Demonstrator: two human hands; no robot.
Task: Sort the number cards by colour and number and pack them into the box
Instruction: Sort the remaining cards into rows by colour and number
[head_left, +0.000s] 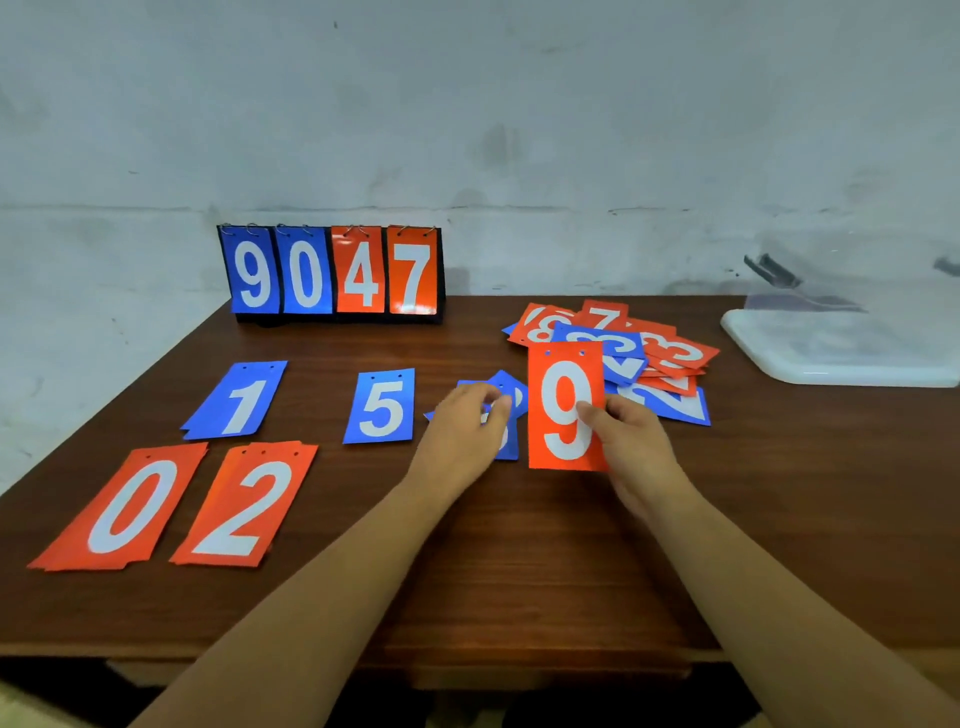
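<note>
My right hand pinches a red 9 card by its right edge and holds it upright over the table. My left hand rests on a few blue cards, fingers curled on them; their numbers are hidden. Laid out to the left are a blue 1 pile, a blue 5 card, a red 0 pile and a red 2 pile. A mixed heap of red and blue cards lies behind my right hand.
A flip scoreboard reading 9 0 4 7 stands at the back of the brown table, against the wall. A clear plastic box with its white lid sits at the far right.
</note>
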